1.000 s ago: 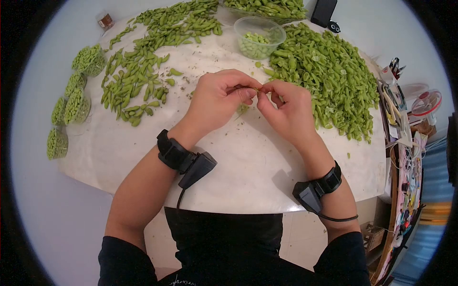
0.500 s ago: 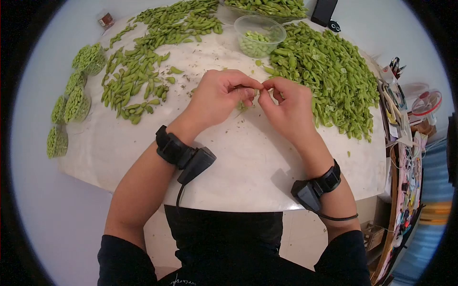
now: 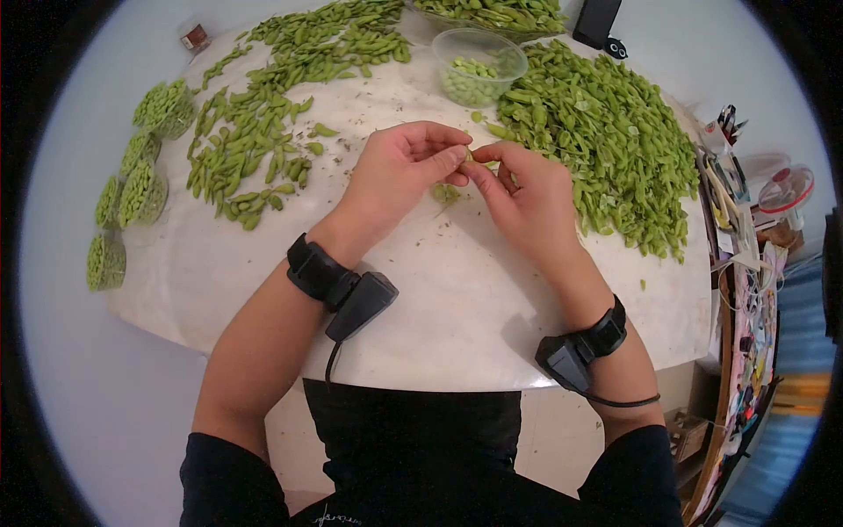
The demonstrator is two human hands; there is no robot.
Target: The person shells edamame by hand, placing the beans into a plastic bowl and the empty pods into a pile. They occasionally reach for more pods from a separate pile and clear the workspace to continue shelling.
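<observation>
My left hand (image 3: 406, 171) and my right hand (image 3: 529, 189) meet over the middle of the table, thumbs and fingertips pinched together. Between them is a small green soybean pod (image 3: 469, 156), mostly hidden by the fingers. Just below the fingertips, a bit of green pod (image 3: 446, 194) lies on the table. Beyond my hands stands a clear plastic bowl (image 3: 445, 63) partly filled with shelled green beans (image 3: 471, 83). A big heap of opened pod shells (image 3: 606, 145) is right beside my right hand. Whole pods (image 3: 250, 145) are spread out to the left of my left hand.
Several clear tubs of shelled beans (image 3: 142, 189) line the table's left edge. At the back are a large bowl of pods (image 3: 492, 16) and a black phone-like object (image 3: 597, 21). Shelves with clutter (image 3: 733, 211) flank the right side. Both wrists carry black strapped devices (image 3: 362, 299) with cables.
My left fingers have lifted and opened slightly around the pod, while my right thumb and fingertips have shifted a little left and closed in on it.
</observation>
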